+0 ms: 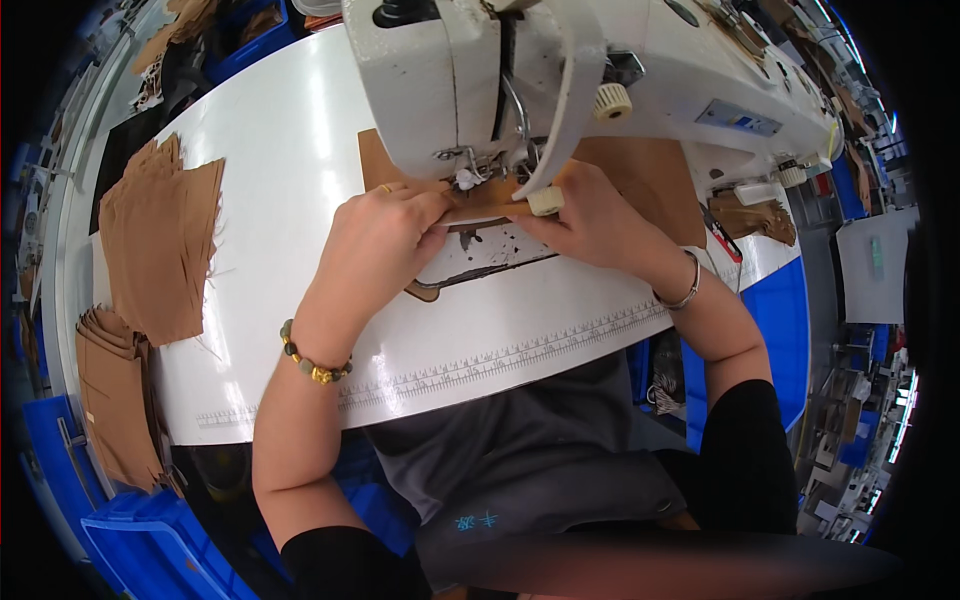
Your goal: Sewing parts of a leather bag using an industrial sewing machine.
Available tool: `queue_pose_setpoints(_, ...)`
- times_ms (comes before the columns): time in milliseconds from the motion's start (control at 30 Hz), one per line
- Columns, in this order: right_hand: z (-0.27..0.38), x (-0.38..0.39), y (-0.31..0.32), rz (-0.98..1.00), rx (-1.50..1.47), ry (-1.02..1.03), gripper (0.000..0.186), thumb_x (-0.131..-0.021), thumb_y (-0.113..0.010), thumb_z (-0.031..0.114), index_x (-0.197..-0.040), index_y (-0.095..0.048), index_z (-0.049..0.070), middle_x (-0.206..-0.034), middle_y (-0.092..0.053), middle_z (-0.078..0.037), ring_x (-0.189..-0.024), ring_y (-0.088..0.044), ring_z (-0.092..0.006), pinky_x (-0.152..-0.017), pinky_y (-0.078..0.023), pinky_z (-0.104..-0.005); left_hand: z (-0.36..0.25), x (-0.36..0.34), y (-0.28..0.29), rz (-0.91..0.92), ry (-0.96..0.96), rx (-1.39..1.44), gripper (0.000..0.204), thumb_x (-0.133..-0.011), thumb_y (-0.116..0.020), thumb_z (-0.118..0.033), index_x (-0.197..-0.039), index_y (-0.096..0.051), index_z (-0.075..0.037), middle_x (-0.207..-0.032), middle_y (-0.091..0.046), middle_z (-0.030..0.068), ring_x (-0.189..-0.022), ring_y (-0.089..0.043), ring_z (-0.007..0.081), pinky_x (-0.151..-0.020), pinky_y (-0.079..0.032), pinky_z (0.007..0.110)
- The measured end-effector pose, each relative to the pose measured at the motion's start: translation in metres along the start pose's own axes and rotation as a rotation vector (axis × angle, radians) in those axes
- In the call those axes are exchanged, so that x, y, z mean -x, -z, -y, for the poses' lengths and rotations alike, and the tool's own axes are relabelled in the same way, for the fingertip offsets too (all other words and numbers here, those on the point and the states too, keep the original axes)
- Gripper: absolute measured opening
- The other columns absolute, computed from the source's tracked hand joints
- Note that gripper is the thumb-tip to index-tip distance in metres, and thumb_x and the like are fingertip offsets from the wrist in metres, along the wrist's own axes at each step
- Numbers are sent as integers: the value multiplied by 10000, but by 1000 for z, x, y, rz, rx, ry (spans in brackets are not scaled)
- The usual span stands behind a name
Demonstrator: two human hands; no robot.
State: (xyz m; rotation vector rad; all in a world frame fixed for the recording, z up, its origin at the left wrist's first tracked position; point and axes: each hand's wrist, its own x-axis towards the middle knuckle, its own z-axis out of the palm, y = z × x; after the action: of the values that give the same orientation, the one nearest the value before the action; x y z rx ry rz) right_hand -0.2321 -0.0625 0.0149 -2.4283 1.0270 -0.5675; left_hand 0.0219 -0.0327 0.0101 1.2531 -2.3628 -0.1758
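A white industrial sewing machine (450,80) stands at the top centre, its presser foot (465,178) low over a brown fabric piece (480,205). My left hand (385,235) grips the fabric just left of the foot, fingers curled and thumb at its near edge. My right hand (590,215) holds the same piece on the right, beside a cream block (547,200) by the foot. Behind both hands a larger brown panel (650,190) lies on the machine bed. Part of what my fingertips hold is hidden by the fingers and machine.
Stacks of brown cut pieces (160,240) (115,390) lie on the left of the white table (250,200), which has a printed ruler edge. Red-handled snips (722,230) and brown scraps (760,218) lie at right. Blue bins (150,530) (760,340) sit below the table.
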Motion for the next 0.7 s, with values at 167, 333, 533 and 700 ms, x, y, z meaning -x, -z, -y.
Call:
queue_pose_setpoints(167, 3, 1, 1, -14, 0, 9, 232, -898, -666, 243, -883, -704, 14, -786, -631, -169, -745, -639, -380, -688, -514, -474, 0, 1, 3, 24, -8, -19, 114, -836, -746, -163, -929, -735, -98, -753, -692, 62, -792, -690, 237, -662, -560, 370)
queue_pose_setpoints(333, 2, 1, -1, -23, 1, 27, 190, -884, -678, 225, -919, -708, 40, -826, -635, -150, -767, -635, -372, -688, -511, -473, -1, 1, 0, 10, -51, -50, 111, -839, -750, -175, -911, -729, -94, -773, -709, 54, -800, -696, 233, -664, -567, 359)
queue_pose_setpoints(533, 0, 2, -2, -61, -15, 64, 181, -878, -683, 225, -926, -712, 53, -819, -632, -138, -799, -630, -354, -704, -509, -463, 1, -1, 0, 9, -8, -19, 153, -778, -763, -101, -927, -754, -70, -871, -737, 63, -762, -695, 251, -703, -574, 363)
queue_pose_setpoints(700, 6, 4, -2, -57, 103, 48, 223, -833, -759, 204, -971, -712, 36, -869, -661, -129, -802, -657, -336, -732, -521, -421, 0, -3, 0, -4, -17, -6, 140, -787, -757, -102, -923, -753, -72, -864, -733, 68, -748, -694, 258, -694, -571, 368)
